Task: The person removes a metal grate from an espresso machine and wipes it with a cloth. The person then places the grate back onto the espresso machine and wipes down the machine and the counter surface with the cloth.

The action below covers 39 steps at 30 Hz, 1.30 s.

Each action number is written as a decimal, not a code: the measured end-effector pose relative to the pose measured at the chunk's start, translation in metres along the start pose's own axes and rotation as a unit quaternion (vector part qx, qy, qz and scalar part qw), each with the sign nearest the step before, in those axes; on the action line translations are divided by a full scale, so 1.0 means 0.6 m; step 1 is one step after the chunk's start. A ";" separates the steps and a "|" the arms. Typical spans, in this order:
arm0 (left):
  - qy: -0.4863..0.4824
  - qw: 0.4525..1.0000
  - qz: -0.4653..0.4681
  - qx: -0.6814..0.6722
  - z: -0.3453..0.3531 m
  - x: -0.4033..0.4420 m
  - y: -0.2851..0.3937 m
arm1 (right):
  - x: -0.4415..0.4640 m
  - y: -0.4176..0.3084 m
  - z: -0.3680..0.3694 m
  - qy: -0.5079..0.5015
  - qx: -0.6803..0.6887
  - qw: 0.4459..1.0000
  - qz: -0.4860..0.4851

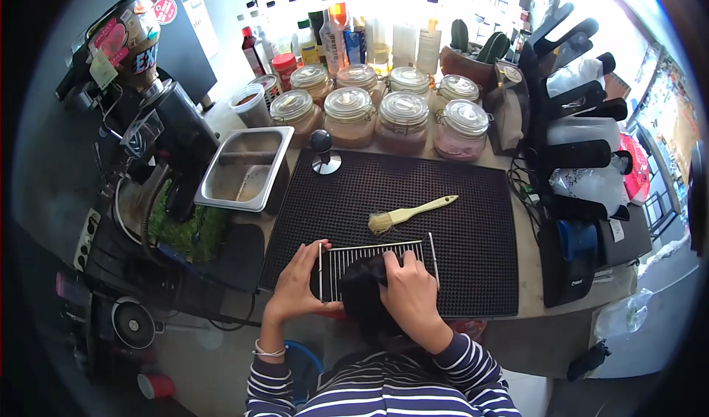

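A metal wire rack (336, 265) lies on the black rubber mat (473, 254) near the front edge. My left hand (299, 280) rests against the rack's left side, fingers and thumb spread around its edge. Over the rack's right part, my right hand (412, 288) is closed on a black cloth-like item (365, 291), whose exact nature I cannot make out. The black item covers much of the rack. A brush (413, 212) with a pale handle and bristles lies on the mat beyond the rack.
A tamper (325, 155) stands at the mat's back left, beside a steel container (247, 169). Glass jars (402, 118) and bottles line the back. A grinder (177, 121) stands left; cup dispensers (580, 155) and cables are at right. A pan (134, 322) sits lower left.
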<state>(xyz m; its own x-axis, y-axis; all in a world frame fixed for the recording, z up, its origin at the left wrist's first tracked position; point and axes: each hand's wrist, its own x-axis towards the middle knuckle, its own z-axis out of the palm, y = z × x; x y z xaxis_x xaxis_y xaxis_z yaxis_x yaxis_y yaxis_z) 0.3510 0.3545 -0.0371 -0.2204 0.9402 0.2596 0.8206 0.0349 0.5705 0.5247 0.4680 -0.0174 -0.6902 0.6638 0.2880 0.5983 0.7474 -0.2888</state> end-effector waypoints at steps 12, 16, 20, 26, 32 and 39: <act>-0.025 0.999 0.013 0.025 -0.006 0.007 -0.005 | 0.021 -0.011 -0.082 -0.128 0.131 0.983 -0.027; -0.032 0.999 0.022 0.026 -0.009 0.007 -0.010 | 0.050 -0.048 -0.033 0.019 0.096 0.993 -0.064; -0.035 0.999 0.026 0.029 -0.009 0.007 -0.010 | 0.051 -0.060 0.037 -0.027 0.054 0.995 -0.085; -0.025 0.999 0.039 0.027 -0.007 0.006 -0.014 | 0.007 -0.057 0.003 -0.131 0.090 0.977 -0.141; -0.031 0.998 0.057 0.018 -0.010 0.008 -0.020 | 0.047 -0.075 0.031 -0.057 0.116 0.985 -0.115; -0.016 0.998 0.054 0.009 -0.010 0.008 -0.017 | 0.027 -0.073 0.019 -0.082 0.137 0.975 -0.154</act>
<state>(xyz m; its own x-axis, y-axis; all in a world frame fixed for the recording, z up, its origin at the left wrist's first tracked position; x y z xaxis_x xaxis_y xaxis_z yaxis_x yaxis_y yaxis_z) 0.3381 0.3567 -0.0368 -0.1140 0.9489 0.2941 0.8482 -0.0612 0.5261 0.4829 0.4455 -0.0103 -0.8895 0.3784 0.2560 0.2361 0.8605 -0.4514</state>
